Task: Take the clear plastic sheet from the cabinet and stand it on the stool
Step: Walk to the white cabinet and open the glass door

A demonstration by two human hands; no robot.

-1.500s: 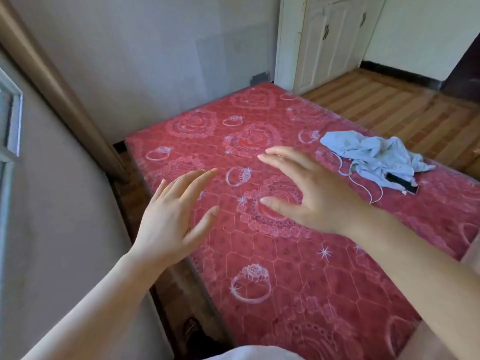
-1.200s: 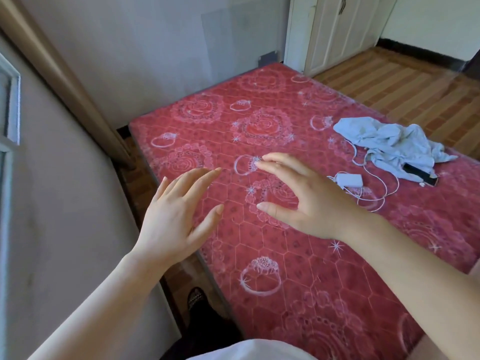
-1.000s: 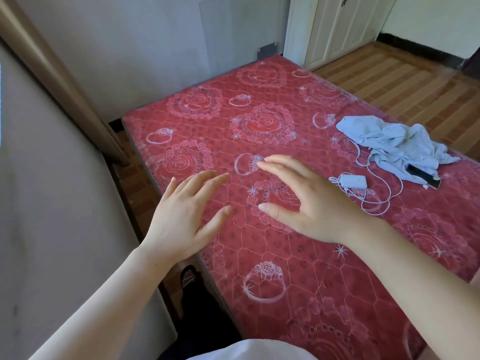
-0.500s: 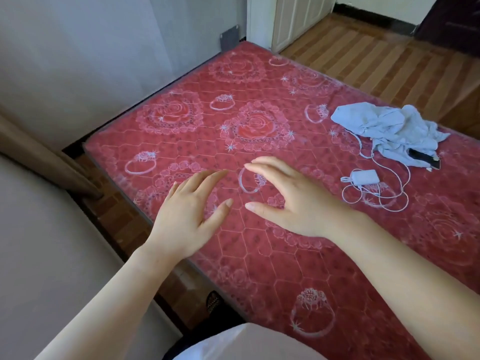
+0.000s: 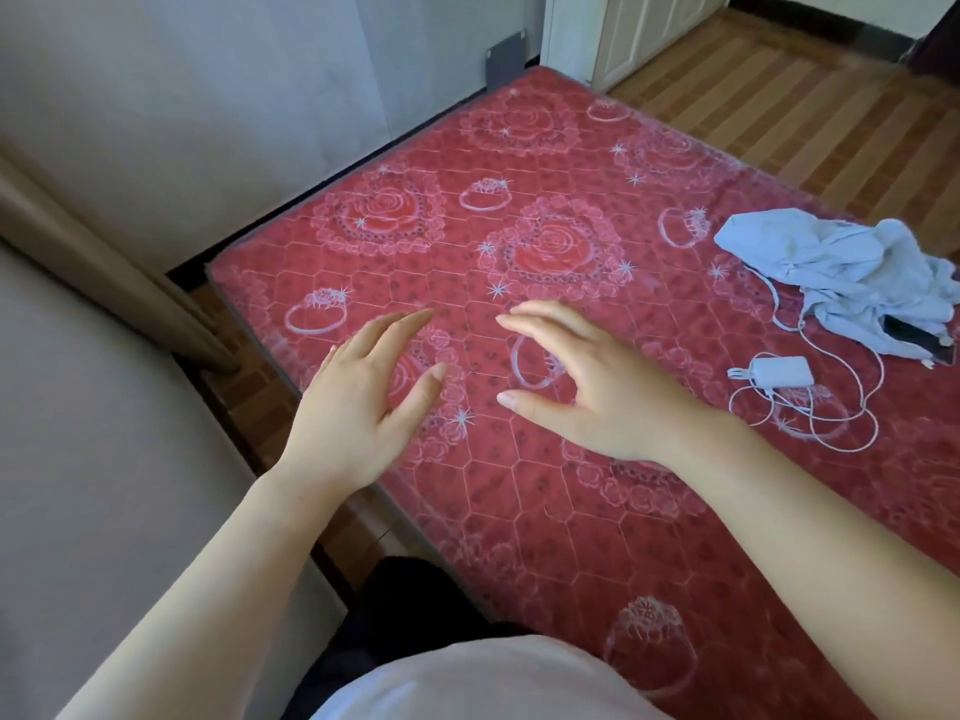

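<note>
My left hand [image 5: 358, 407] and my right hand [image 5: 587, 387] hover side by side over a red patterned mattress [image 5: 571, 511]. Both have fingers spread and hold nothing. A white cabinet [image 5: 639, 33] with its doors closed stands at the top right, beyond the mattress corner. A faint see-through rectangular panel [image 5: 441, 59] leans on the grey wall behind the mattress, with a grey tab [image 5: 506, 59] at its lower corner. I cannot tell whether it is the plastic sheet. No stool is in view.
A crumpled pale blue cloth [image 5: 841, 272] lies on the mattress at the right, over a dark phone [image 5: 914, 337]. Beside it are a white charger [image 5: 782, 371] and its coiled cable. Wooden floor [image 5: 805, 106] runs past the mattress. A beige surface [image 5: 104, 459] rises close on the left.
The view has tilted down and swung right along the mattress, so the charger came into view. Both hands stayed open and empty, keeping their spacing over the mattress.
</note>
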